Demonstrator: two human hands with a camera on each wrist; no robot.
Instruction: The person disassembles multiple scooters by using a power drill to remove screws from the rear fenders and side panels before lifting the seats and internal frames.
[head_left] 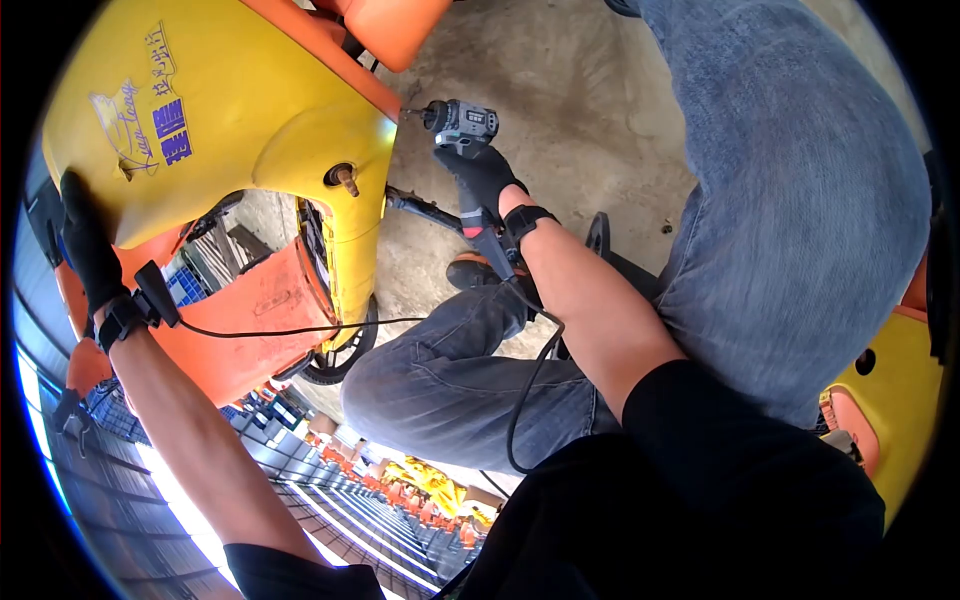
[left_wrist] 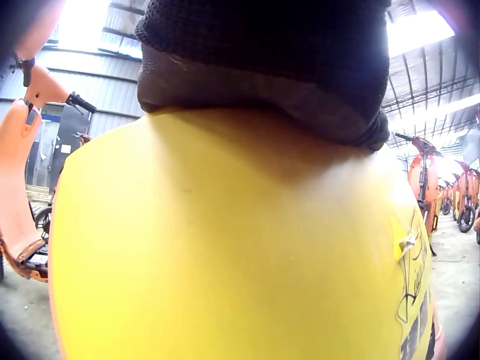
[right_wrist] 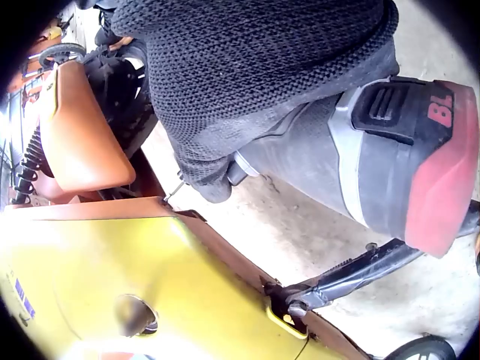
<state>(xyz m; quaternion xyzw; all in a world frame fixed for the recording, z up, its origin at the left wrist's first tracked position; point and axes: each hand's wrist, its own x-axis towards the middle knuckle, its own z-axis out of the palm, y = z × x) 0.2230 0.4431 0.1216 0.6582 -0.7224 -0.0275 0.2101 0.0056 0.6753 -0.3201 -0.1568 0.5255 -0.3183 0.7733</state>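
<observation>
My black-gloved right hand (head_left: pixel 482 185) grips the handle of a grey cordless drill (head_left: pixel 467 122). The drill's bit points left, its tip right at the orange edge strip (right_wrist: pixel 97 209) beside the scooter's yellow body panel (head_left: pixel 240 100). In the right wrist view, the drill's red and black battery (right_wrist: pixel 442 172) sticks out below the glove. At the panel's left edge, my gloved left hand (head_left: pixel 92 255) rests on the yellow surface with its fingers extended. The left wrist view shows that glove (left_wrist: pixel 262 75) against the panel, its fingertips hidden.
A brown stub (head_left: pixel 346 180) sits in the panel's round hole. Below are an orange scooter part (head_left: pixel 245 300) and a wheel (head_left: pixel 345 355); a black kickstand-like bar (head_left: pixel 425 208) juts out right. A black cable (head_left: pixel 300 331) runs from the left wrist. Other orange scooters (left_wrist: pixel 424 184) stand around.
</observation>
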